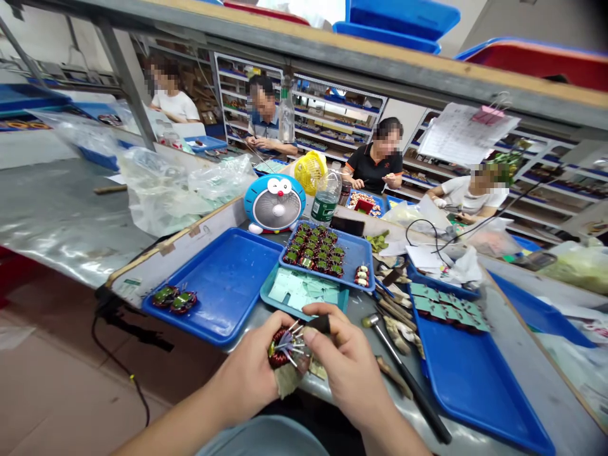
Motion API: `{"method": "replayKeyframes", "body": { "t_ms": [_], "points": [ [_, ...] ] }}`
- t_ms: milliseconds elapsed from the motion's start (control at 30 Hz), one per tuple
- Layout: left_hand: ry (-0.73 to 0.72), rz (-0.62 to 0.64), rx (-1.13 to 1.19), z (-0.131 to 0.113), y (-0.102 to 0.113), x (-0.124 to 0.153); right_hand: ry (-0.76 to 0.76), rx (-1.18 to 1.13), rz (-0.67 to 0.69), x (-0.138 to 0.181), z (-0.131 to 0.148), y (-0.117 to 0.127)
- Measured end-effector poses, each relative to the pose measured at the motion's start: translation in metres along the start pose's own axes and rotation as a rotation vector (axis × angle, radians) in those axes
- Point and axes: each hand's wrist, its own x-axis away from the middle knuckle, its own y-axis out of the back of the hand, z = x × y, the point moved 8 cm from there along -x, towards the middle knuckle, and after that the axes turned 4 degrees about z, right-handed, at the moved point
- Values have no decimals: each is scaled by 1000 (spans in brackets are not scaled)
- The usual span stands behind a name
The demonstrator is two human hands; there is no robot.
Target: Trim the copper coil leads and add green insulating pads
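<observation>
My left hand [249, 367] grips a wire-wound toroid coil [277, 358] with dark red windings. Several silvery wire leads [295, 346] fan out of it towards the right. At those leads, the thumb and index finger of my right hand [354, 364] close in a pinch; a black finger cot [319, 324] covers one fingertip. A piece of worn, greyish cloth or tape [287, 380] shows at the left thumb, below the coil. Just beyond my hands, a teal tray [266, 292] holds pale green sheets [304, 288].
A blue tray [223, 266] on the left carries two coils [174, 299]. Behind, another tray [361, 250] holds several coils [316, 250]. A hammer [408, 377] lies right, beside a long blue tray [484, 386]. A cartoon fan [275, 204] and bottle [327, 196] stand behind; co-workers sit beyond.
</observation>
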Motion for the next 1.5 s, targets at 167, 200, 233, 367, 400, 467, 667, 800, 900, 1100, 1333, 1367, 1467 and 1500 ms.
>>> {"method": "replayKeyframes", "body": {
  "t_ms": [167, 200, 233, 367, 400, 467, 667, 800, 900, 1100, 1333, 1367, 1467, 1500],
  "points": [
    [7, 32, 123, -2, 0, 2, 13, 59, 46, 1, 13, -2],
    [3, 34, 145, -2, 0, 2, 10, 69, 55, 2, 15, -2],
    [-5, 33, 172, -1, 0, 3, 11, 87, 69, 2, 18, -2],
    [11, 110, 391, 12, -10, 7, 65, 202, 153, 3, 37, -5],
    [50, 139, 479, 19, -14, 8, 90, 232, 178, 3, 43, -6],
    [137, 164, 655, 34, -21, 13, 138, 294, 225, 4, 54, -8],
    [130, 176, 921, 47, -29, 17, 225, 399, 313, 4, 71, -12],
    [86, 200, 1022, 40, -34, 14, 261, 486, 315, 2, 76, -14],
    [96, 187, 1066, 39, -36, 12, 338, 604, 321, 0, 84, -17],
    [266, 243, 1170, 37, -48, 13, 436, 768, 345, -9, 95, -17],
    [385, 237, 1343, 15, -51, 17, 505, 804, 352, -23, 99, -16],
    [376, 239, 1363, 12, -51, 17, 502, 800, 355, -24, 98, -17],
    [372, 227, 1401, 11, -49, 17, 488, 779, 368, -28, 94, -17],
    [378, 222, 1410, 12, -49, 17, 480, 770, 374, -29, 93, -17]
  ]
}}
